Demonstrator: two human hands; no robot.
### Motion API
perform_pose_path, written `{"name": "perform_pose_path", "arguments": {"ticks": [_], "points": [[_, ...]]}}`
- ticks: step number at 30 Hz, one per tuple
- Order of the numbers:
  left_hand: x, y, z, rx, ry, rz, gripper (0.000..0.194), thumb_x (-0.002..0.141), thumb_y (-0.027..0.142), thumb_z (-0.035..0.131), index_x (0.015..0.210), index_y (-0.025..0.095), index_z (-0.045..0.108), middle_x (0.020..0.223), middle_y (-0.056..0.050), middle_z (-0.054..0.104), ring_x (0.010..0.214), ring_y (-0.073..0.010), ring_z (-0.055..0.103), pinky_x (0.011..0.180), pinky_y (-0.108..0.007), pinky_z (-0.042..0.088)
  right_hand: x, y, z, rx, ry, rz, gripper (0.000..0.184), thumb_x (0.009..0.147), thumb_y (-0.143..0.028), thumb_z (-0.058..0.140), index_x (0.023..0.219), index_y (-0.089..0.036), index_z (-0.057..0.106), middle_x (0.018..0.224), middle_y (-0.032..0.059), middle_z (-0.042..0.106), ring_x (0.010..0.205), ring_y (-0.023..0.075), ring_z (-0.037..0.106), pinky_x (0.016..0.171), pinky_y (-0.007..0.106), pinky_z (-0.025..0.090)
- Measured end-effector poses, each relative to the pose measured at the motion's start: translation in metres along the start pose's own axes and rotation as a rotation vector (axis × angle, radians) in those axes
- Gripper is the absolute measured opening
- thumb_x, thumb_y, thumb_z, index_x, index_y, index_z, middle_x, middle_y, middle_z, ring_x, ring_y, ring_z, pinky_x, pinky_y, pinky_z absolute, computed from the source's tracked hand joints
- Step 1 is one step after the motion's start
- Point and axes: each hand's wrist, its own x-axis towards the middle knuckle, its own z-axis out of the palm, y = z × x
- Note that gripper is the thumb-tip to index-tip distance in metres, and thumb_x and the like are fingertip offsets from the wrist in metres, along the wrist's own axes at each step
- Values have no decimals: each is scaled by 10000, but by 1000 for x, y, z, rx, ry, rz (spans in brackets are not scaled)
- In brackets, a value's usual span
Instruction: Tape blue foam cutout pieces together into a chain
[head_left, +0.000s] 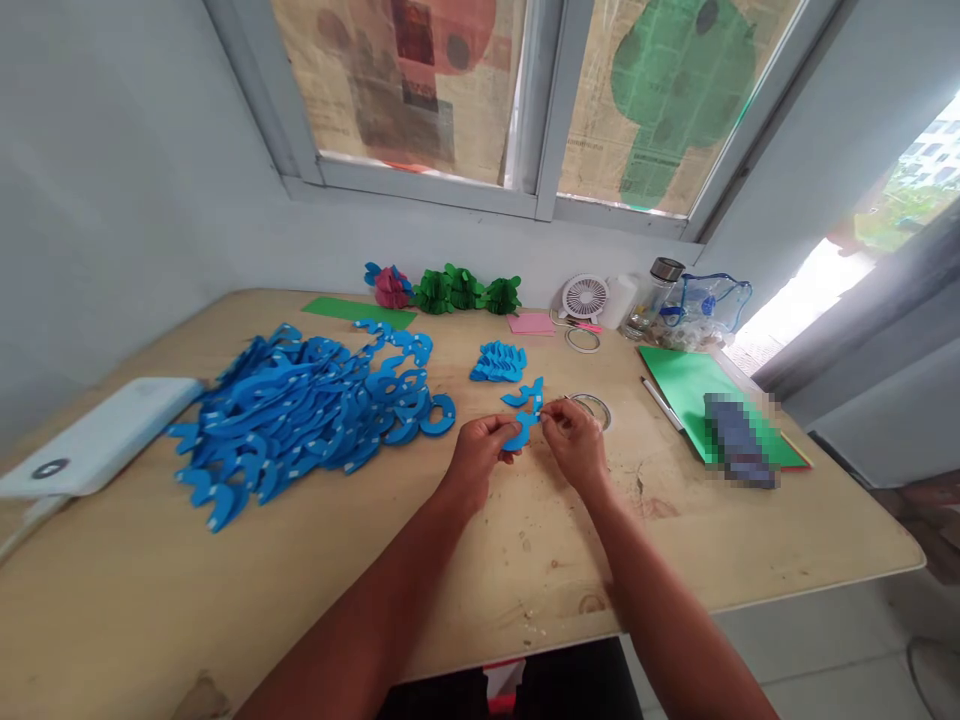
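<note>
Head view: left hand (pixel 472 462) and right hand (pixel 575 447) have fingers clamped together on a blue foam cutout (pixel 520 432) mid-table, with a small stacked bunch (pixel 499 362) done-looking at 12 o'clock and a far larger loose heap (pixel 300 420) at 9 o'clock.

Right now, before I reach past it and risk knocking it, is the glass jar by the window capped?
Capped: a metal lid sits on top of the glass jar.

Wooden table (pixel 525 560): blue foam cutouts (pixel 300 420) heaped, green sheets (pixel 682 395), probably power bank (pixel 97 440).
</note>
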Motion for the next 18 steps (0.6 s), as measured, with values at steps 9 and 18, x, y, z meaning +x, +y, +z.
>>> {"name": "perform_pose_path", "arguments": {"ticks": [9, 18], "points": [[1, 0, 0, -52, 52, -11, 178, 554, 290, 688, 539, 138, 597, 493, 2, 539, 439, -82, 453, 412, -207, 322, -6, -3, 4, -286, 91, -272, 144, 823, -243, 506, 795, -213, 644, 798, 53, 600, 813, 195, 507, 779, 337, 367], [2, 2, -2, -137, 20, -26, 196, 553, 294, 707, 619, 124, 635, 562, -14, 576, 474, -83, 475, 433, -214, 336, -3, -5, 5, -17, 68, -141, 118, 779, -223, 528, 785, -217, 646, 903, 55, 615, 865, 187, 555, 772, 319, 416]]}}
